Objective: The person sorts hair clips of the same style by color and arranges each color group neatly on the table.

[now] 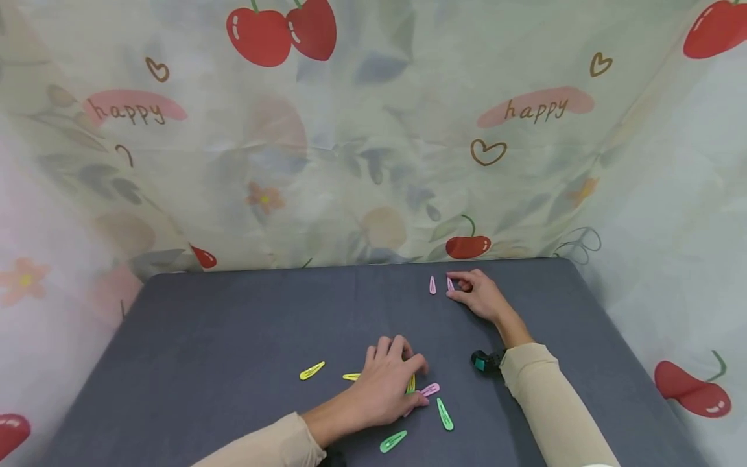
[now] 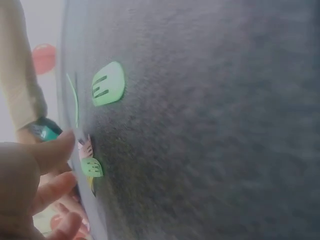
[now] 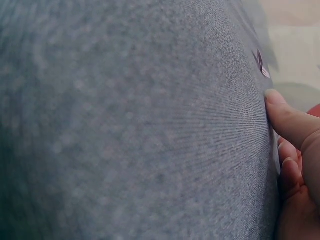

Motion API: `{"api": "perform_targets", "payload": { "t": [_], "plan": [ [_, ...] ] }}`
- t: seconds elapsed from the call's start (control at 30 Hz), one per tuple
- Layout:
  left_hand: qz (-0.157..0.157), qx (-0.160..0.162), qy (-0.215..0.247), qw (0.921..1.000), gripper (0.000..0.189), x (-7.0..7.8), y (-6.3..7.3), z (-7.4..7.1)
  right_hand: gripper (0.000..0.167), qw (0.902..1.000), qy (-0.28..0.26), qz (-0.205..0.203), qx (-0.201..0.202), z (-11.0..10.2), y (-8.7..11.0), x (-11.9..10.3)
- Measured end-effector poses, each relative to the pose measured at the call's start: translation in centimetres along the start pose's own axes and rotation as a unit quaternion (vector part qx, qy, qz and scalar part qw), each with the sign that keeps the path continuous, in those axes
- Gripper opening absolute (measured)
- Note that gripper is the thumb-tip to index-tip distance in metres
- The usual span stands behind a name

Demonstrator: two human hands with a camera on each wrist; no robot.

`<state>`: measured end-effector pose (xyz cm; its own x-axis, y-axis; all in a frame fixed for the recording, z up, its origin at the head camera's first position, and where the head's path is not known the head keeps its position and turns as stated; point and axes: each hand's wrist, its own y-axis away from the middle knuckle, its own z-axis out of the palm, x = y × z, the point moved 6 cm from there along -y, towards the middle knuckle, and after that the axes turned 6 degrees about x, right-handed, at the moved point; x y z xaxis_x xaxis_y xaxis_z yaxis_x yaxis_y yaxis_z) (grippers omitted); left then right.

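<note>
At the far right of the table, my right hand holds a pink snap hair clip between thumb and index finger. Left of it lies a second pink hair clip, apart from the hand. My left hand is over a small group of clips, its fingers bent loosely and nothing seen in its grasp. By its thumb are another pink clip and a yellow clip, partly covered. In the left wrist view, a green clip overlaps this group, beyond the fingertips.
Two green clips, one nearer the front and one to its right, lie near the left hand. Yellow clips lie to its left, one fully visible. Patterned cloth hangs behind the dark table.
</note>
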<state>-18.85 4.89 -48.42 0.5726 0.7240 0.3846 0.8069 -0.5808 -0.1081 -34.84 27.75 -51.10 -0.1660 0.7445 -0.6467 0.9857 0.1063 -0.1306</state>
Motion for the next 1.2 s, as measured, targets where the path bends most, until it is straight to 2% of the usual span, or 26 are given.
{"api": "perform_targets", "payload": {
  "t": [0.23, 0.53, 0.67, 0.83, 0.93, 1.2],
  "plan": [
    [-0.011, -0.016, 0.015, 0.9997, 0.022, 0.3, -0.6, 0.5, 0.045, 1.0, 0.001, 0.01, -0.001, -0.1, 0.1, -0.1],
    [-0.01, 0.005, 0.01, 0.9999, 0.015, 0.8, -1.2, 0.4, 0.046, 0.9999, -0.001, 0.01, -0.003, -0.1, -0.1, -0.1],
    [-0.021, -0.019, 0.041, 0.9987, 0.02, 0.6, -1.1, 0.6, 0.046, 0.9999, -0.002, 0.01, -0.002, 0.0, 0.0, 0.0],
    [-0.033, -0.056, 0.103, 0.9926, 0.022, 0.7, -1.1, 0.7, 0.047, 0.9999, -0.004, 0.013, -0.005, 0.1, -0.1, 0.0],
    [-0.029, -0.05, 0.11, 0.9923, 0.02, 0.8, -1.1, 0.3, 0.047, 0.9999, -0.008, 0.011, -0.005, 0.2, -0.1, -0.1],
    [-0.001, -0.011, 0.094, 0.9956, 0.013, 1.2, -1.7, -0.5, 0.047, 0.9998, -0.005, 0.02, -0.002, 0.1, 0.0, 0.2]
  ]
}}
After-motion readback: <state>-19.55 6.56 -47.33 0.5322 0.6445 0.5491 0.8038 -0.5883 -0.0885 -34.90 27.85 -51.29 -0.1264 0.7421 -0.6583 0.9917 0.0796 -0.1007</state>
